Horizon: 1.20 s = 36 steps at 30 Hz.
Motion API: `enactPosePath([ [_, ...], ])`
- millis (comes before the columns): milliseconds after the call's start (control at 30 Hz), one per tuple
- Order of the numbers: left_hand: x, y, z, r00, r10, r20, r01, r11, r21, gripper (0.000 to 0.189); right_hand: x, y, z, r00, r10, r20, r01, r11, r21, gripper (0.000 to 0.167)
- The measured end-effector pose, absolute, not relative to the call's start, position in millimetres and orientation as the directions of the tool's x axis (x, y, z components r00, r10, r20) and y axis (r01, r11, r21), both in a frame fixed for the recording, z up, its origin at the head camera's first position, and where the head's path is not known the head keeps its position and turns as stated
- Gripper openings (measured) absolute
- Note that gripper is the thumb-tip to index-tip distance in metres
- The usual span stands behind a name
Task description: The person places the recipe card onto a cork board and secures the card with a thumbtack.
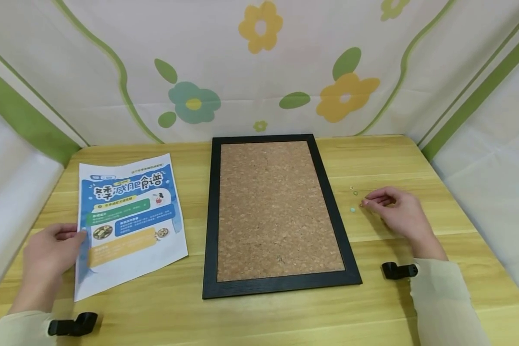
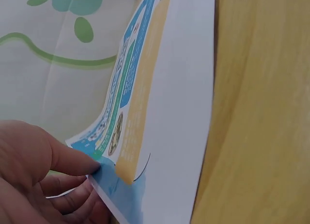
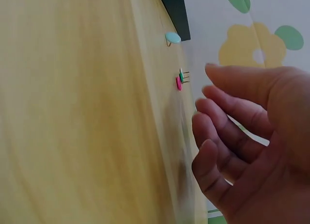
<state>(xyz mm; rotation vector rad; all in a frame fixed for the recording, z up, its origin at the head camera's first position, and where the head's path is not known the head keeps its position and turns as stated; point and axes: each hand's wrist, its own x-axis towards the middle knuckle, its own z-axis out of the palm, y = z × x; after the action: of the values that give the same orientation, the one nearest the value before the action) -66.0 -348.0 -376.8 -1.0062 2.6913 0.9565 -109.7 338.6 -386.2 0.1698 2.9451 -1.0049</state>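
My left hand (image 1: 54,250) pinches the left edge of a printed paper sheet (image 1: 131,259) between thumb and fingers. The sheet is white with blue, green and yellow blocks. In the left wrist view, its gripped edge bends up from the table. My right hand (image 1: 393,211) hovers at a small group of thumbtacks on the right, thumb and loosely bent fingers apart, nothing between them. A light blue thumbtack (image 3: 172,38) rests point down and tilted. Beyond it, a pink thumbtack (image 3: 178,83) and a green thumbtack (image 3: 181,76) lie with their pins sideways, a white one beside them.
A cork board (image 1: 277,211) with a black frame (image 1: 281,285) lies on the wooden table (image 1: 251,319) between the hands. White cloth with flower prints (image 1: 259,62) stands behind and at both sides of the table. Black camera mounts (image 1: 398,270) are on both wrists.
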Motion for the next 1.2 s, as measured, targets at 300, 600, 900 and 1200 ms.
enactPosePath([
  [300, -62.4, -356.5, -376.4, -0.705, -0.608, -0.364, -0.671, 0.409, 0.618, 0.059, -110.9, 326.9, -381.7, -0.996, -0.041, -0.075, 0.014, 0.788, -0.616, 0.026],
  [600, -58.6, -356.9, -381.2, -0.733, -0.549, -0.402, -0.521, 0.072, 0.851, 0.024, -112.6, 324.1, -384.1, -0.995, -0.038, -0.094, 0.024, 0.811, -0.584, 0.017],
  [900, -53.1, -354.0, -375.6, -0.823, -0.445, -0.352, -0.311, -0.163, 0.936, 0.017, -113.7, 323.1, -384.3, -0.995, -0.042, -0.092, 0.017, 0.827, -0.562, 0.016],
  [1200, -53.9, -349.0, -354.3, -0.826, -0.477, -0.301, -0.234, -0.197, 0.952, 0.011, -112.8, 320.7, -384.8, -0.994, -0.059, -0.088, 0.001, 0.829, -0.56, 0.018],
])
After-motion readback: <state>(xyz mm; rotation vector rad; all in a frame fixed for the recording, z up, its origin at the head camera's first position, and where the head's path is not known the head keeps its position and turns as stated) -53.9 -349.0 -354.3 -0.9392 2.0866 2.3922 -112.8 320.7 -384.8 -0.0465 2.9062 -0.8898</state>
